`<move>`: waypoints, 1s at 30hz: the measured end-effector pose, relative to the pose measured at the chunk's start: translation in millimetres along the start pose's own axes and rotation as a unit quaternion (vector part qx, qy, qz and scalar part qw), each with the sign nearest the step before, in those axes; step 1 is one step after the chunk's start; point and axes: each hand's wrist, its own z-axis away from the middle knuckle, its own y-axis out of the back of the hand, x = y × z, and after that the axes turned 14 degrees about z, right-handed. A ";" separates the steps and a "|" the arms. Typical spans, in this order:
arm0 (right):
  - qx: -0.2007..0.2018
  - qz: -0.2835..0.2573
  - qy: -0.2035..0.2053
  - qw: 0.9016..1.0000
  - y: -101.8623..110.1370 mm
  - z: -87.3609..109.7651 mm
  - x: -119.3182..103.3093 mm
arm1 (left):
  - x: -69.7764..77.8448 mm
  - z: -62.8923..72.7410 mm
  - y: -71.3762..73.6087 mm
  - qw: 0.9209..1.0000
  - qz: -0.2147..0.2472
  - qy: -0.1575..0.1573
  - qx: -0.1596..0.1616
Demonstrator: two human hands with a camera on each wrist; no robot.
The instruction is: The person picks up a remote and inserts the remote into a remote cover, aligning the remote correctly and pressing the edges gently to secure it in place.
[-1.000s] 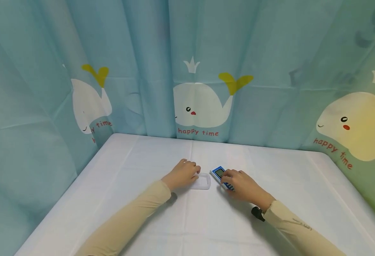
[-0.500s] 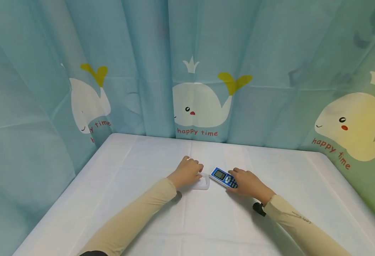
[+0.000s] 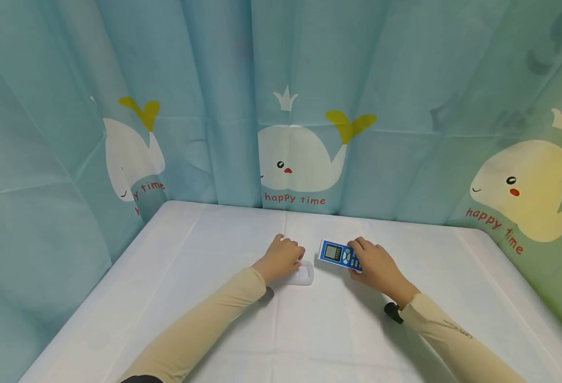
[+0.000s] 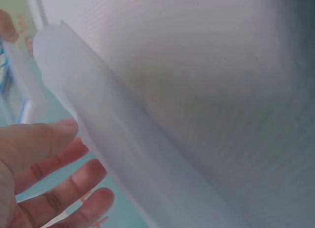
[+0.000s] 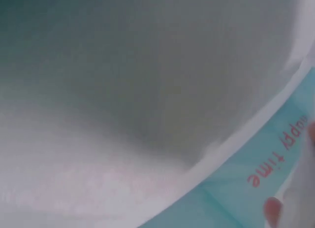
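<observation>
My right hand grips the lower end of a remote control, white-sided with a blue face, a small screen and several buttons. It is raised over the table, screen end pointing left. In the right wrist view only fingertips and the remote's pale underside show at the right edge. My left hand holds a shallow, translucent white plastic case with rounded corners, partly covered by the hand. In the left wrist view the thumb meets a whitish edge, with the other fingers loosely bent below.
A white cloth covers the table. Behind it and along both sides hangs a blue-green curtain with whale prints. A dark wrist strap piece sits under the right wrist, and a grey one under the left.
My right hand has shifted its grip to the remote's lower end, then lifted it and turned it more level across the view. The left hand has moved slightly right over the case.
</observation>
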 end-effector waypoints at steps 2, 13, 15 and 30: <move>0.025 0.004 -0.001 1.000 3.8 0.3 2.3 | 0.4 0.5 0.8 1.000 0.003 0.005 -0.001; 0.145 0.011 0.033 0.989 48.2 -4.3 6.2 | 25.7 15.5 44.9 0.987 0.002 -0.058 0.147; 0.156 0.008 0.039 0.987 56.3 -5.8 5.0 | 33.1 18.9 55.8 0.981 -0.015 -0.096 0.169; 0.129 -0.023 0.054 0.990 95.6 -3.7 -13.2 | 37.6 41.7 74.0 0.940 -0.018 -0.189 0.283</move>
